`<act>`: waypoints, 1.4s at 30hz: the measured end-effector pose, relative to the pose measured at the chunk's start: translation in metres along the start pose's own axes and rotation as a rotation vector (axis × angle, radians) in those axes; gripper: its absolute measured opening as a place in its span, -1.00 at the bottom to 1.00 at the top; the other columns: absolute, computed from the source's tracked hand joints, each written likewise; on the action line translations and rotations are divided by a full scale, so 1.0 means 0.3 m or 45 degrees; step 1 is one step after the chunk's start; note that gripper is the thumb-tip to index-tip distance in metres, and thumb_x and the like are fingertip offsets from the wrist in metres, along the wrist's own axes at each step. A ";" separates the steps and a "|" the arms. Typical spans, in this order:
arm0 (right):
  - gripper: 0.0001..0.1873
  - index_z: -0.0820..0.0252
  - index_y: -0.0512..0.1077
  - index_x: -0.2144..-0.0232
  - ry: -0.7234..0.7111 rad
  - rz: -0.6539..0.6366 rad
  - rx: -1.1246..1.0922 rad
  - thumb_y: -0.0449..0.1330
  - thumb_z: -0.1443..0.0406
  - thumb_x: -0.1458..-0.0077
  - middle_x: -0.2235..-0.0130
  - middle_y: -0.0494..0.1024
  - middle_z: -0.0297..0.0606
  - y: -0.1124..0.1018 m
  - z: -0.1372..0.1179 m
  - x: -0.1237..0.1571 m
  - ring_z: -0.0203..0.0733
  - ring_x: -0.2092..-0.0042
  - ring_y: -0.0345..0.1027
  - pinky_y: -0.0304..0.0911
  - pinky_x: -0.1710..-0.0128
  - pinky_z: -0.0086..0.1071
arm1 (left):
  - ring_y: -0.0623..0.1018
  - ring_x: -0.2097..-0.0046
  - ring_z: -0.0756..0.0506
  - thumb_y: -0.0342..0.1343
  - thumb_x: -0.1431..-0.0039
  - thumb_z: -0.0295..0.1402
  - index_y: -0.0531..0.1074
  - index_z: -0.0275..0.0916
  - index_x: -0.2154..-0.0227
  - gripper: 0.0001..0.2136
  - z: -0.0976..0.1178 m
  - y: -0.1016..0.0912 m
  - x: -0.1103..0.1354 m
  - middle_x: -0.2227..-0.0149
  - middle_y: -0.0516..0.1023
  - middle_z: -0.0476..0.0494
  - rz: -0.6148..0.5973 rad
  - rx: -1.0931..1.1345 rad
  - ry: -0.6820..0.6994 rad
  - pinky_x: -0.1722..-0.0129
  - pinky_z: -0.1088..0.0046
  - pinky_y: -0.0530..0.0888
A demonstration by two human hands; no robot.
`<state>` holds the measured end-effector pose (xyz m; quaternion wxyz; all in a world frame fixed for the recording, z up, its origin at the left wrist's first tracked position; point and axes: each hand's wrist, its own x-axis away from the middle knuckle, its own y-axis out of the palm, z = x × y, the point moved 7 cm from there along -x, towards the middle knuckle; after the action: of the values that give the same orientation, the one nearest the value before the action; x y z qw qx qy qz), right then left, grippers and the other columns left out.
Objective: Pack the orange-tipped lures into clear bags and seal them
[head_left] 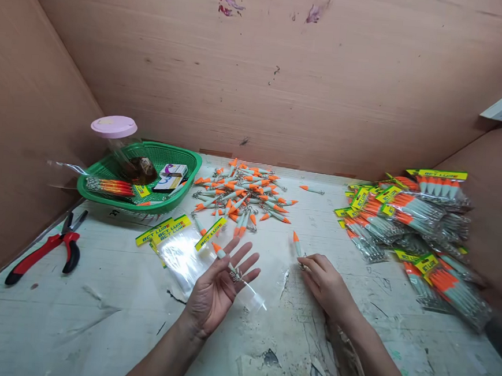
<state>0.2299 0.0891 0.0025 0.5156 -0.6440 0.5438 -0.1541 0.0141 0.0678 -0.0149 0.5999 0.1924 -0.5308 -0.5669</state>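
My left hand is palm up, its thumb pressing a clear plastic bag with a yellow header card against the fingers. An orange-tipped squid jig lies along that thumb, hooks over the palm; whether it is inside the bag I cannot tell. To the right, my right hand pinches another pale green jig by its hooked end, orange tip pointing away. Beyond both hands spreads a heap of loose jigs. Flat bags with "BCT LURE" headers lie left of my left hand.
A green basket at the left holds a pink-lidded jar and a packet of jigs. Red-handled pliers lie nearer me. Filled packets are piled at the right. Board walls enclose the worn table.
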 end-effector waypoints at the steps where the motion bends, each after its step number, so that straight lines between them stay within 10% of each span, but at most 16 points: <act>1: -0.79 0.18 0.40 0.18 0.039 0.000 -0.075 0.01 0.27 -0.21 0.29 0.46 -0.19 -0.018 -0.008 0.008 -0.19 0.26 0.38 0.37 0.29 -0.32 | 0.50 -0.01 -0.24 0.01 -0.18 -0.41 0.39 -0.30 0.05 -0.72 0.003 -0.006 -0.003 -0.02 0.48 -0.27 0.030 0.024 0.005 0.00 0.13 0.45; 6: -0.74 0.12 0.38 0.11 0.426 -0.020 -0.921 0.11 0.18 -0.16 0.23 0.50 -0.18 -0.070 -0.023 0.091 -0.18 0.25 0.44 0.39 0.31 -0.34 | 0.54 0.05 -0.20 -0.02 -0.22 -0.41 0.46 -0.34 0.23 -0.82 0.015 -0.028 -0.013 0.06 0.54 -0.25 0.154 0.043 0.037 0.04 0.18 0.49; 10: -0.71 0.09 0.42 0.20 0.331 0.036 -1.250 0.12 0.08 -0.11 0.35 0.45 -0.22 -0.121 -0.098 0.118 -0.19 0.37 0.38 0.36 0.42 -0.32 | 0.53 0.03 -0.20 -0.02 -0.22 -0.40 0.43 -0.31 0.14 -0.79 0.013 -0.027 -0.018 0.04 0.53 -0.22 0.137 0.044 0.048 0.05 0.20 0.49; 17: -0.67 0.07 0.36 0.06 -0.186 -0.351 -0.636 0.10 0.42 -0.11 0.28 0.48 -0.17 -0.152 -0.347 0.048 -0.15 0.25 0.37 0.36 0.32 -0.30 | 0.51 0.02 -0.25 0.04 -0.18 -0.34 0.47 -0.33 0.21 -0.79 -0.010 -0.028 -0.018 0.07 0.54 -0.26 0.093 -0.014 0.003 -0.02 0.15 0.43; 25: -0.62 0.20 0.38 0.00 -0.516 -0.082 0.185 -0.06 0.45 -0.19 0.21 0.54 -0.08 -0.073 -0.458 0.019 -0.12 0.25 0.36 0.36 0.32 -0.25 | 0.51 0.02 -0.30 0.05 -0.16 -0.30 0.47 -0.36 0.20 -0.76 -0.044 -0.008 -0.004 0.05 0.52 -0.31 0.002 -0.049 -0.075 -0.03 0.07 0.40; 36: -0.65 0.26 0.37 0.02 -0.454 0.297 -0.039 0.01 0.50 -0.16 0.18 0.50 -0.02 -0.050 -0.469 0.015 -0.12 0.19 0.39 0.39 0.27 -0.27 | 0.53 0.04 -0.24 0.04 -0.18 -0.32 0.36 -0.33 0.03 -0.68 -0.064 -0.005 0.006 0.03 0.51 -0.32 -0.006 -0.073 -0.094 -0.01 0.17 0.42; 42: -0.69 0.21 0.38 0.09 -0.398 0.142 -0.297 0.05 0.51 -0.13 0.22 0.48 -0.13 -0.037 -0.478 -0.019 -0.21 0.20 0.40 0.38 0.26 -0.37 | 0.51 0.01 -0.24 0.04 -0.17 -0.38 0.33 -0.35 -0.01 -0.66 -0.069 -0.001 0.010 0.03 0.51 -0.34 -0.031 -0.036 -0.098 -0.09 0.15 0.35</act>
<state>0.1249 0.0215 0.0742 0.5233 -0.6845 0.5060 0.0407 0.0312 0.0575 -0.0214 0.5749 0.1684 -0.5430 -0.5885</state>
